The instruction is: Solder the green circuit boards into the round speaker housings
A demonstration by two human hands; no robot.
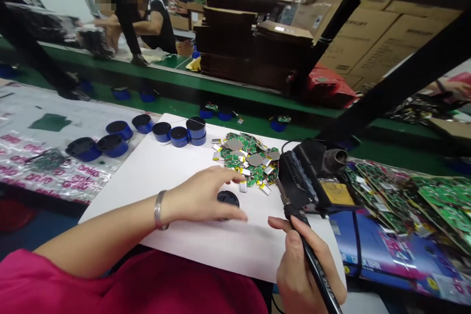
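Note:
My right hand (307, 265) grips a black soldering iron (312, 255), its tip pointing up and away beside the black iron stand (305, 176). Fingers apart, my left hand (206, 194) hovers over or rests at a round black part (228, 199) on the white board (176, 240); I cannot tell if it touches. Just beyond that hand lies a pile of green circuit boards (250, 157) with small silver battery cells and grey discs. Several blue round housings with black tops (179, 136) stand at the board's far left.
A yellow sponge (336, 192) sits in the stand. Stacked circuit board panels (445, 201) lie at the right. Beyond runs a green conveyor belt (176, 108) carrying several blue housings. Across it are a person (158, 19) and cardboard boxes (368, 39). Dark slanting posts frame the bench.

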